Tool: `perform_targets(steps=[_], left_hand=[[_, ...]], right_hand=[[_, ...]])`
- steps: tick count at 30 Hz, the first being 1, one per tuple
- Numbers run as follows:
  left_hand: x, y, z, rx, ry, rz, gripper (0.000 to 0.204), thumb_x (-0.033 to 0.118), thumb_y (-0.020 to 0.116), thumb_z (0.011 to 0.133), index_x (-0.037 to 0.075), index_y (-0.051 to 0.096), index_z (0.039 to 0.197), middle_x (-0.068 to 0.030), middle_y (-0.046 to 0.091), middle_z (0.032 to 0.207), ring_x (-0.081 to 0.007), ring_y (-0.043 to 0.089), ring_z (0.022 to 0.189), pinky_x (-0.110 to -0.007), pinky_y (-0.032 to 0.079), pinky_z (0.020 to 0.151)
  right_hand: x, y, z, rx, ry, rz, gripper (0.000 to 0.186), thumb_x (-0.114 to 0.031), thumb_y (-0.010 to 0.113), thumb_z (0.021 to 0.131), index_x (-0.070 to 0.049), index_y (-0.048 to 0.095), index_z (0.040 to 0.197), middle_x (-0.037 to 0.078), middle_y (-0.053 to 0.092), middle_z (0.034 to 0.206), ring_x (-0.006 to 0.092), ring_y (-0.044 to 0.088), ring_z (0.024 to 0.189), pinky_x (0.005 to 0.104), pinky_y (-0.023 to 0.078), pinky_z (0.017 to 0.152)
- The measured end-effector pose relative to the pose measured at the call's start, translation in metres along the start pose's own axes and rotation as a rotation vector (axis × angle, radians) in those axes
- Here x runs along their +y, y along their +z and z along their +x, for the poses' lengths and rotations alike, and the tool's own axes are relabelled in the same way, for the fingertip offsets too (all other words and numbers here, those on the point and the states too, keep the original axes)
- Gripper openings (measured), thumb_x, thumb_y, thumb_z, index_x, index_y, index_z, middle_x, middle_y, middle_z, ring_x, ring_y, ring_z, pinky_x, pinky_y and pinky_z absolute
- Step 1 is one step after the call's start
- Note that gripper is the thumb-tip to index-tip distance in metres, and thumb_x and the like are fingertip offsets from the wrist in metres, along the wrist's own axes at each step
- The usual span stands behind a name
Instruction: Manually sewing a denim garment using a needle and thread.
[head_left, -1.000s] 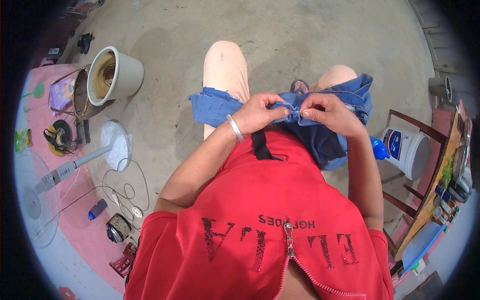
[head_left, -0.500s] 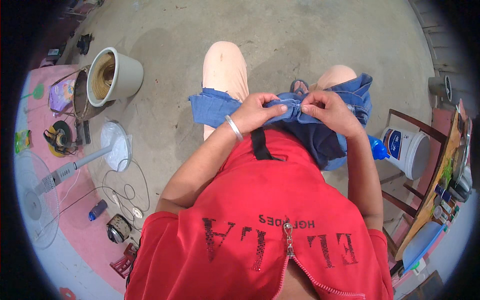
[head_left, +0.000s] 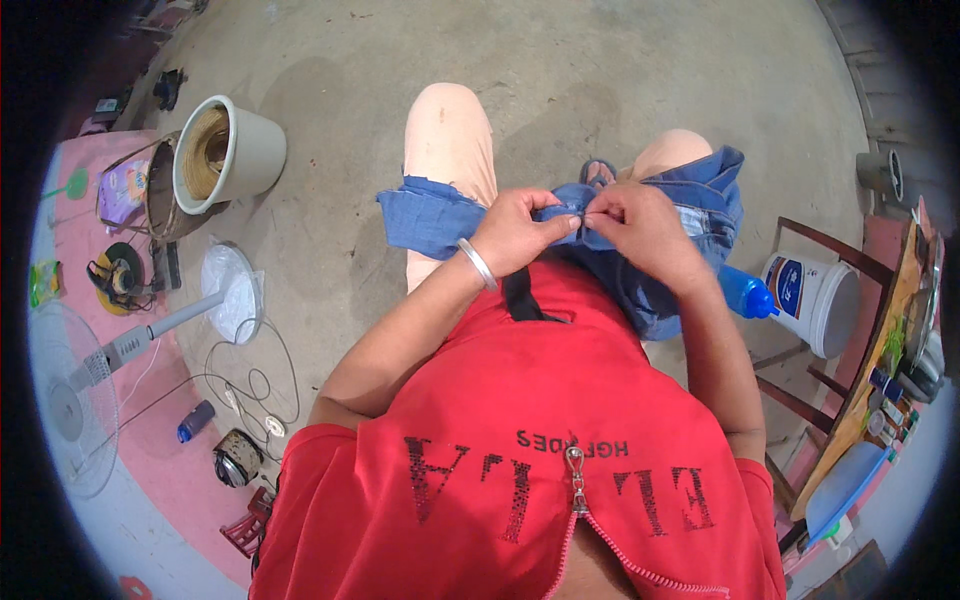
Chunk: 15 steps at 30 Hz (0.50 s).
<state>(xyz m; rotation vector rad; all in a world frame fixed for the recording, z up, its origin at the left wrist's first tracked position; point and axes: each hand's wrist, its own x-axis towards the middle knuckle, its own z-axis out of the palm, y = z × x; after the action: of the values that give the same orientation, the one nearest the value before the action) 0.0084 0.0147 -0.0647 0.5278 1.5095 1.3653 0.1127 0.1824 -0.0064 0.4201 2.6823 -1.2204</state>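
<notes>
Blue denim cloth, seemingly a pair of jeans point(head_left: 655, 295), lies bunched across my lap. One piece with a frayed edge point(head_left: 430, 215) drapes over my left thigh. My left hand point(head_left: 515, 235), with a silver bangle at the wrist, is closed on a fold of the denim, thumb on top. Right beside that thumb, my right hand point(head_left: 645, 230) pinches the same fold between thumb and fingers. Whether anything small, such as a needle, sits in the right fingertips is too fine to make out. The fingertips of both hands nearly touch.
A pale bucket point(head_left: 250, 160) holding a woven straw item stands at far left, near a standing fan point(head_left: 125, 345) and loose cables point(head_left: 255, 375). To the right are a blue bottle point(head_left: 745, 293), a white bucket point(head_left: 825, 305), a wooden chair point(head_left: 840, 245) and a cluttered table point(head_left: 850, 430).
My right hand has shifted slightly left and its forearm has swung inward, uncovering more of the blue bottle. The left hand keeps its hold on the denim, having moved a little to the right.
</notes>
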Motion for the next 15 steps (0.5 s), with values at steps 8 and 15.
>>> perform_targets(steps=[8, 15], left_hand=[[0.009, -0.005, 0.000, 0.058, -0.034, 0.103, 0.020, 0.020, 0.069, 0.086, 0.001, 0.067, 0.094, 0.0048, 0.062, 0.079, -0.0020, 0.051, 0.069, -0.019, 0.043, 0.062], [0.004, -0.007, -0.001, 0.023, -0.059, -0.013, 0.020, 0.018, 0.069, 0.086, 0.000, 0.067, 0.095, 0.0040, 0.063, 0.080, -0.0026, 0.053, 0.071, -0.019, 0.045, 0.063]], right_hand=[[-0.007, -0.002, -0.009, 0.094, 0.067, 0.035, 0.016, -0.017, 0.064, 0.083, -0.001, 0.065, 0.086, 0.016, 0.063, 0.078, 0.0304, 0.060, 0.071, 0.0369, 0.047, 0.066], [0.001, -0.007, -0.018, 0.126, 0.006, 0.064, 0.011, -0.008, 0.064, 0.082, -0.001, 0.063, 0.091, 0.011, 0.061, 0.082, 0.0214, 0.059, 0.071, 0.0311, 0.046, 0.063]])
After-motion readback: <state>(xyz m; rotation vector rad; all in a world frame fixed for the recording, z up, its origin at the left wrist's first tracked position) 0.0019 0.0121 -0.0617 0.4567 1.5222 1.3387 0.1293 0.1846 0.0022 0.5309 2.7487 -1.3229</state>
